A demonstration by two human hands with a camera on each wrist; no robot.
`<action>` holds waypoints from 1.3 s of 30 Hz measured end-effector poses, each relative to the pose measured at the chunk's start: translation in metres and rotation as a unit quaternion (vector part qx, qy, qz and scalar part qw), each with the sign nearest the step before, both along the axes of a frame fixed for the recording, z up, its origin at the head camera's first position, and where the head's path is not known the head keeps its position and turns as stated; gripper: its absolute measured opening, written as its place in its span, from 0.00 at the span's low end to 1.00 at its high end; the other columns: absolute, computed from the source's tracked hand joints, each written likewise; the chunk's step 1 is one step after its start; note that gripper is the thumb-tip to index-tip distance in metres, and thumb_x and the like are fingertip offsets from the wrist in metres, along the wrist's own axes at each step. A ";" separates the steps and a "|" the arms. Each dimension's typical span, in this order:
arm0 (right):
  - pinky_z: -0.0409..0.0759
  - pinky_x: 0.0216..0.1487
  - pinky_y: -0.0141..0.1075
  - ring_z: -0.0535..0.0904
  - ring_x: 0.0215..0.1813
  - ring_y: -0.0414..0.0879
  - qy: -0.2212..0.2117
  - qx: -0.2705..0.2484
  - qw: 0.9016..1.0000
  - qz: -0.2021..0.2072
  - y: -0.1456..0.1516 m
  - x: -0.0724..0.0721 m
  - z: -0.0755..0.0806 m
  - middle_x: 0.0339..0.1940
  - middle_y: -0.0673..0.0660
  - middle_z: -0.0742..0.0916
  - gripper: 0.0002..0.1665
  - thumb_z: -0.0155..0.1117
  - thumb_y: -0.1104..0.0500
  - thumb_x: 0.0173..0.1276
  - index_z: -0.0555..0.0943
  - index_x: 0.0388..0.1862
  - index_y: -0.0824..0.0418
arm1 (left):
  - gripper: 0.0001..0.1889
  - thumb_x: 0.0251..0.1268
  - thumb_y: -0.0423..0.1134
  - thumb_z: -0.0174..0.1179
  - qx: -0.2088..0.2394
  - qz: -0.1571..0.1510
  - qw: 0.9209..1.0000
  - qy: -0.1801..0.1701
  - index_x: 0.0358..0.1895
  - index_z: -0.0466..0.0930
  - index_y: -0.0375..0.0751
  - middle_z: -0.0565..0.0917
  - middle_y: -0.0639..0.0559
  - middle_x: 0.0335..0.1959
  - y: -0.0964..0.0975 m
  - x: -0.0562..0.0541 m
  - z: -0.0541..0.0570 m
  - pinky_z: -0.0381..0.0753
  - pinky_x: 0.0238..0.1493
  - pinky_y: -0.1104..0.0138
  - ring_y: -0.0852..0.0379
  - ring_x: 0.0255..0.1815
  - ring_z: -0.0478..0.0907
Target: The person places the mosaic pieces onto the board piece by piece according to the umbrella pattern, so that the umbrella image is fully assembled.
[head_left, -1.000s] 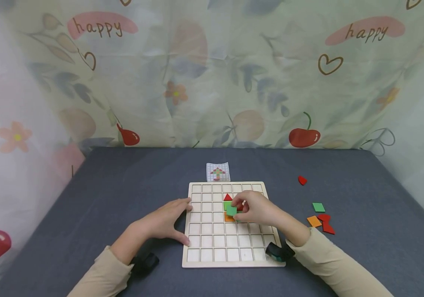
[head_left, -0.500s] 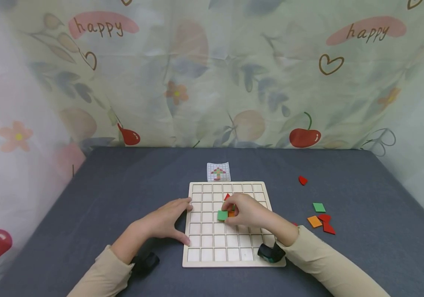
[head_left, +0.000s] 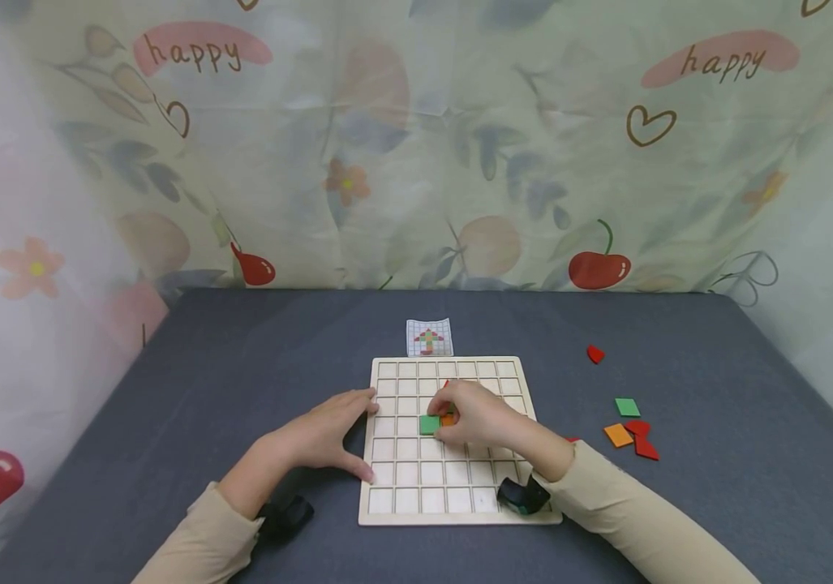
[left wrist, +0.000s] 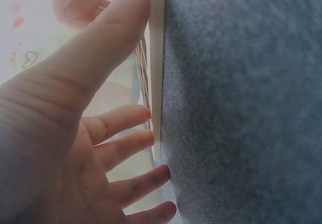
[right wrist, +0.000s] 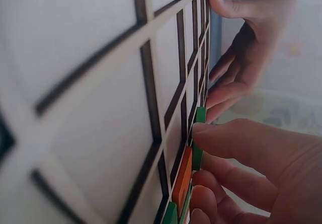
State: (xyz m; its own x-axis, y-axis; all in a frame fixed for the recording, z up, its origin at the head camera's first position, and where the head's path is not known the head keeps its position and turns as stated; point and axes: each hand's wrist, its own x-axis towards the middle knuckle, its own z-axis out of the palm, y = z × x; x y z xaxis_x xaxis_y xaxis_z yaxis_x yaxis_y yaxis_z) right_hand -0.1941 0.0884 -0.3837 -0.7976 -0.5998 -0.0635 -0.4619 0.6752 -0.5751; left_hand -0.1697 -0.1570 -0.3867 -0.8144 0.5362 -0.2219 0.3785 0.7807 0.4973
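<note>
The wooden grid board (head_left: 416, 519) lies flat on the table with square cells. My right hand (head_left: 478, 418) pinches a green square tile (head_left: 428, 425) between thumb and fingers, over a cell left of an orange tile (head_left: 448, 420). In the right wrist view the green tile (right wrist: 200, 114) stands up from the grid, next to the seated orange tile (right wrist: 182, 178). The right hand hides most of the other placed pieces. Along the board's left edge, my left hand (head_left: 321, 430) rests with fingers spread, thumb and fingertips touching the rim.
Behind the board lies a pattern card (head_left: 428, 338) showing a coloured figure on a grid. Right of the board are a green tile (head_left: 627, 407), an orange tile (head_left: 617, 435) and several red pieces (head_left: 646, 448). Farther back sits one more red piece (head_left: 594, 354).
My right hand has moved left and slightly down with the green tile, from over the orange tile to the cell on its left. My left hand has stayed put.
</note>
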 end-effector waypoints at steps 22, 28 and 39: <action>0.71 0.32 0.28 0.72 0.29 0.41 0.014 -0.023 1.000 -0.010 0.019 -0.002 0.008 0.33 0.56 0.83 0.14 0.70 0.62 0.54 0.83 0.40 0.64 | 0.47 0.40 0.57 0.73 -0.002 -0.005 1.000 0.004 0.64 0.64 0.35 0.57 0.38 0.73 0.001 0.000 0.002 0.56 0.71 0.48 0.41 0.74 0.54; 0.72 0.29 0.30 0.71 0.27 0.41 0.003 -0.032 0.997 -0.065 0.050 -0.012 0.014 0.32 0.56 0.82 0.14 0.68 0.61 0.57 0.82 0.43 0.65 | 0.47 0.40 0.57 0.73 -0.001 -0.003 1.000 0.004 0.64 0.65 0.36 0.57 0.38 0.72 0.000 0.001 0.001 0.56 0.71 0.48 0.41 0.73 0.54; 0.75 0.32 0.34 0.77 0.34 0.47 0.013 -0.035 0.984 -0.173 0.120 -0.036 0.021 0.37 0.61 0.83 0.17 0.65 0.59 0.61 0.80 0.46 0.68 | 0.48 0.40 0.57 0.72 0.001 -0.005 1.000 0.004 0.65 0.64 0.36 0.57 0.39 0.73 -0.001 0.001 0.001 0.56 0.71 0.48 0.41 0.74 0.53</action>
